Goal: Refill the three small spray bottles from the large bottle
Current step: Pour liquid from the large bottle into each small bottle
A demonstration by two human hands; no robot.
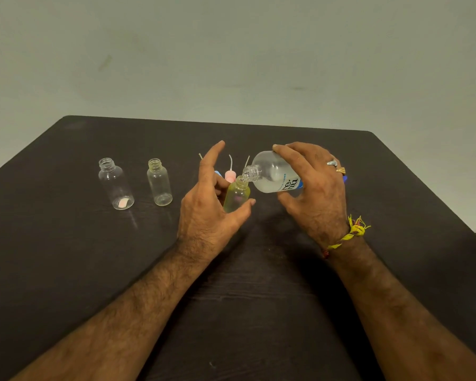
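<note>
My right hand grips the large clear bottle, tipped sideways with its open mouth over the neck of a small yellowish bottle. That small bottle stands upright on the dark table, and my left hand holds it between thumb and fingers, forefinger lifted. Two more small bottles stand uncapped to the left: a clear one with a pink bit at its bottom, and a faintly yellow one. Both look empty.
Behind my left hand lie spray caps with thin dip tubes, one pink, the others mostly hidden. The table's far edge meets a pale wall.
</note>
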